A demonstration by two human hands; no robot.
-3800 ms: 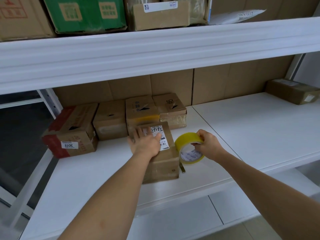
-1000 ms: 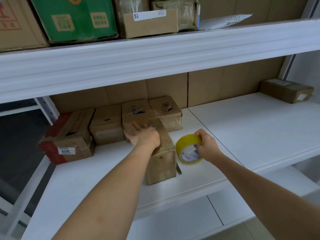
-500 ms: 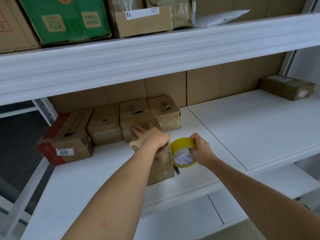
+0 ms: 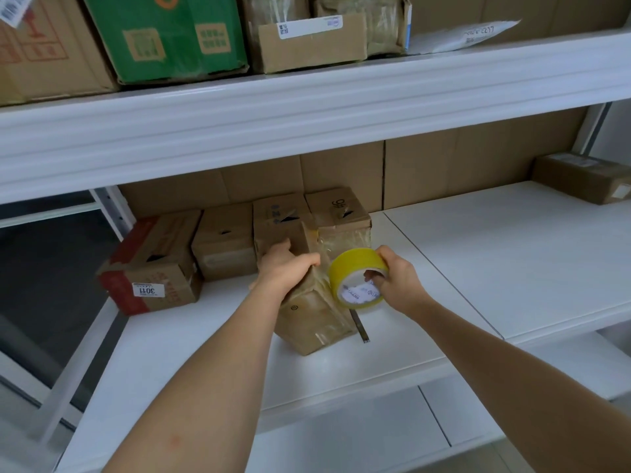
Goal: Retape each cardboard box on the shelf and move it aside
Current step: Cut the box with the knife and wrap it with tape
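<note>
Boxes (image 4: 280, 223) just behind held box (image 4: 317, 312), tape roll (image 4: 356, 278) beside it.

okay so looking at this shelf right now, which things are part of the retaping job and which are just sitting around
Part of the job:
- box being taped, held by the left hand
- yellow tape roll, held by the right hand
- four boxes in the back row

Just sitting around:
- lone box at far right
- green box, other cartons and a white mailer on the upper shelf
</note>
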